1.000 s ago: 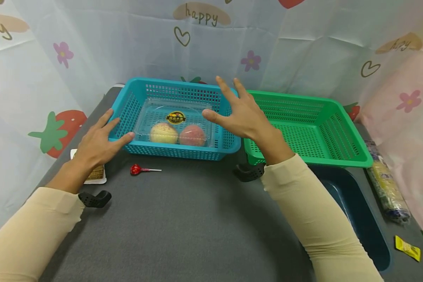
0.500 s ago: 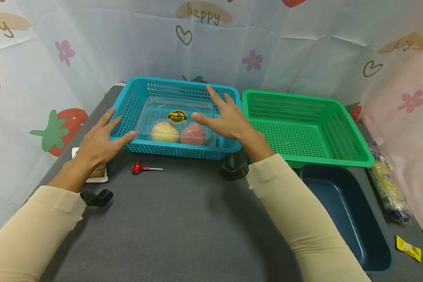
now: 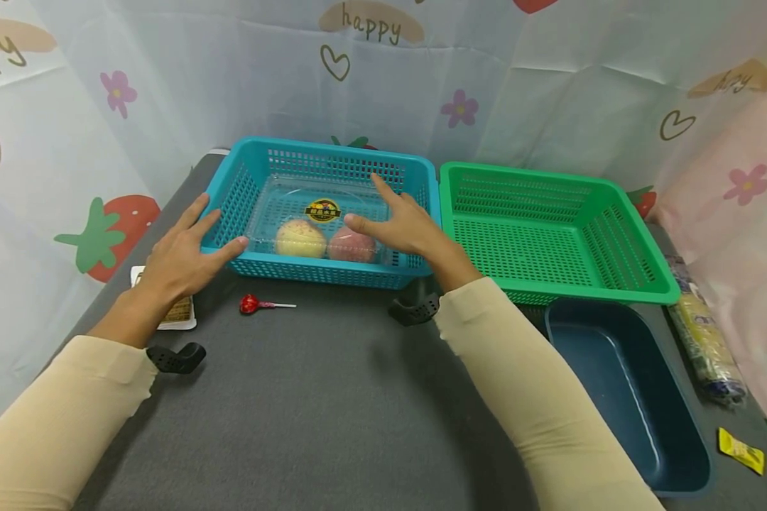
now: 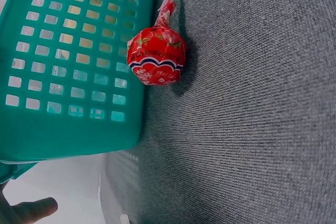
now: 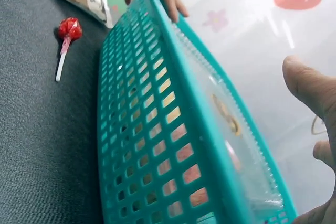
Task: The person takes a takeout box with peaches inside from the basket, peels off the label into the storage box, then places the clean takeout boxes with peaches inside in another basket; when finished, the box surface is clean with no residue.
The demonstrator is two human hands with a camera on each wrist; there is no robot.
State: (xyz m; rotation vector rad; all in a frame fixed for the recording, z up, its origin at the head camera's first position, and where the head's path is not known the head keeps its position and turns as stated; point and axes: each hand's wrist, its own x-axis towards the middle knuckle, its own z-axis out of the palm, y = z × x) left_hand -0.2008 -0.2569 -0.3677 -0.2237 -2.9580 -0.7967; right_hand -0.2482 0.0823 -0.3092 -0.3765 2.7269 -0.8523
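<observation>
Behind gray surface's [image 3: 332,411] back edge: printed cloth [image 3: 281,99] w/ hearts, flowers & strawberries. Vs. a sec ago, R hand [image 3: 405,226] further left, now above R part of blue basket [image 3: 307,272]; prob. means closer to reaching clear box [image 3: 294,204] inside, closed by the look of it, w/ yellow round item [image 3: 300,239] & pink round item [image 3: 353,245]. Spread wide there, thumb apart from fingers, nothing held; can't tell re contact w/ box. At basket's front-L corner, L hand [image 3: 182,254], much as before, fingers fairly straight on rim, can't tell how firm. By surface's back-L corner, blue basket itself, just beside green basket [image 3: 518,245] along back edge. In front, lollipop [image 3: 249,304]; by L edge, packet [image 3: 182,312], partly hidden. Toward R edge, dark tray [image 3: 613,390] & wrapped pack [image 3: 706,341]; near front-R corner, small yellow sweet [image 3: 740,451].
</observation>
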